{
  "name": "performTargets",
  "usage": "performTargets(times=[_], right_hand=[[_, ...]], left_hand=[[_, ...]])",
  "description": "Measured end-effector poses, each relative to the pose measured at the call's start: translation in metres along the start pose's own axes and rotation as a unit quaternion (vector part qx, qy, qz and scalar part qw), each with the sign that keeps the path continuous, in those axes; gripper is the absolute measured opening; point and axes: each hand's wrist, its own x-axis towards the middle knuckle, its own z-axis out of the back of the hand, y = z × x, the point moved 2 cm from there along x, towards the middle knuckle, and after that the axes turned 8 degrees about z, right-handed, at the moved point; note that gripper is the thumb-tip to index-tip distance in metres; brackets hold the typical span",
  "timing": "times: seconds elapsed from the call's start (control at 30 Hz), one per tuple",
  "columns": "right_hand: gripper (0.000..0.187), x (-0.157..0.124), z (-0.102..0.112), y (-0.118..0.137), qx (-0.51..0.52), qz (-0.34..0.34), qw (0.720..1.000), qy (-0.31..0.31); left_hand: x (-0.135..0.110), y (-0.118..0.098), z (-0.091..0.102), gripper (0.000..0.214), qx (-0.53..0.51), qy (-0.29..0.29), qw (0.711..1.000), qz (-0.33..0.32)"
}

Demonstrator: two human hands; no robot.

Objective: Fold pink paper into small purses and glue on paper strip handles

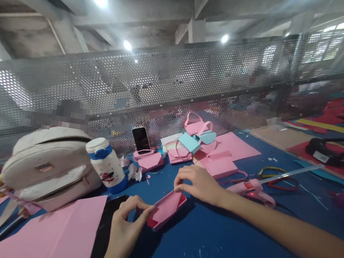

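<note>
Pink box in fingers; bottle, backpack left; glue gun right.

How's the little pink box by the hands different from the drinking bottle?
The pink box is plain pink; the bottle is white and blue with a printed picture. The box is open, its inside showing, while the bottle has its lid on. The left hand holds the box; neither hand touches the bottle. Both are containers.
</note>
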Motion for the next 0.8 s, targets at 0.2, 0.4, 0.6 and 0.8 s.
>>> performTargets(times=[0.2, 0.4, 0.6, 0.8], right_hand=[[0.012, 0.000, 0.002, -0.002, -0.024, -0.008, 1.000, 0.016], [0.009, -0.001, 0.002, 0.000, -0.047, -0.006, 0.999, 0.026], [0.007, -0.001, 0.003, 0.003, -0.080, 0.020, 0.996, 0.042], [0.004, -0.006, -0.005, 0.008, -0.106, 0.043, 0.990, 0.086]], left_hand=[[0.010, -0.005, 0.004, 0.028, 0.028, 0.082, 0.996, 0.024], [0.013, -0.011, 0.013, 0.027, 0.080, 0.095, 0.992, 0.006], [0.011, -0.015, 0.012, 0.028, 0.084, 0.093, 0.992, -0.024], [0.003, -0.009, 0.005, 0.010, 0.092, 0.109, 0.987, -0.069]])
